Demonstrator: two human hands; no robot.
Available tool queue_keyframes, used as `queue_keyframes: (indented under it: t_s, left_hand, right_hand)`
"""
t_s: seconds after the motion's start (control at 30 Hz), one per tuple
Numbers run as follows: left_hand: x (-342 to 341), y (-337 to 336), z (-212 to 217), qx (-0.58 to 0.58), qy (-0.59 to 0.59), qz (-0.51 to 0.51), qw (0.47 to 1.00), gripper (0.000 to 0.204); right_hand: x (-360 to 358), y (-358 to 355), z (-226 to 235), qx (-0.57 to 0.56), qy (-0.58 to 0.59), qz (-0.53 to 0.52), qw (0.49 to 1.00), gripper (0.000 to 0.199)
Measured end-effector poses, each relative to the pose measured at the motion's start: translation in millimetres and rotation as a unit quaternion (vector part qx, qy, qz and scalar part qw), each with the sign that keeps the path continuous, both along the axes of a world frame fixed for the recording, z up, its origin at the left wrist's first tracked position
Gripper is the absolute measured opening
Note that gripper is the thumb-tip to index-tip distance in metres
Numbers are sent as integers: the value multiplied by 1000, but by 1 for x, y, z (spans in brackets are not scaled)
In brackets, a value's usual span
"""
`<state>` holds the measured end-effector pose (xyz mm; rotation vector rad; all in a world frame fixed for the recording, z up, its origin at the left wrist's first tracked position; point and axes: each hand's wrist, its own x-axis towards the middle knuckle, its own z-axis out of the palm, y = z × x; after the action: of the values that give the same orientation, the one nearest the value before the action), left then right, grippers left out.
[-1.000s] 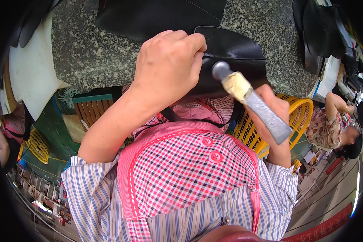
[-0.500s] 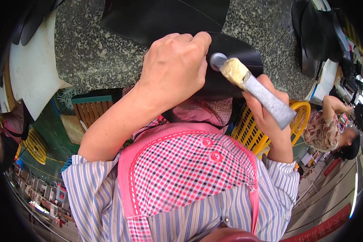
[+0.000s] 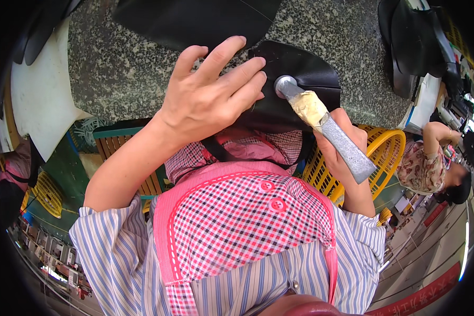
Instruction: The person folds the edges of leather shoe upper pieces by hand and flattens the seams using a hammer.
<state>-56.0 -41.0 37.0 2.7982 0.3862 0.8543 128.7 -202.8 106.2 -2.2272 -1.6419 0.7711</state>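
Note:
A hammer [image 3: 347, 148] is gripped in my right hand [image 3: 343, 138], its metal head slanting over the near edge of the stone slab. Yellowish wrapping [image 3: 309, 108] surrounds the head's middle, and its round face is at a black leather piece [image 3: 310, 66] with a seam across it. My left hand [image 3: 210, 89] has its fingers spread, the lower fingertips beside the left edge of that piece. From this view I cannot tell whether they touch it. Further off lies a larger black leather piece [image 3: 195, 18].
The speckled stone slab [image 3: 121, 68] spans the front. White sheet material [image 3: 39, 89] hangs at left; black pieces [image 3: 413, 47] are stacked at right. A yellow plastic basket [image 3: 387, 145] stands below my right hand. Another person [image 3: 424, 158] is at far right.
My left hand has opened from a closed grip and shifted left, off the leather piece. The hammer's striking face remains at the leather. The larger black piece has slid left.

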Motion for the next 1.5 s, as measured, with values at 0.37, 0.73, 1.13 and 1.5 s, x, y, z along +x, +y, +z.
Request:
queue_keyframes:
  t_s: [0.37, 0.73, 1.13, 1.5]
  left_hand:
    - [2, 2, 4, -66, 11, 25, 997, 24]
    - [5, 14, 10, -178, 20, 1, 984, 35]
    - [5, 15, 8, -188, 66, 29, 980, 86]
    - [6, 19, 13, -218, 83, 23, 972, 105]
  right_hand:
    - [13, 24, 14, -8, -17, 44, 999, 21]
    - [-2, 28, 12, -7, -11, 26, 1000, 15]
    - [4, 42, 28, -40, -35, 61, 997, 13]
    - [-4, 45, 36, 67, 139, -131, 979, 16]
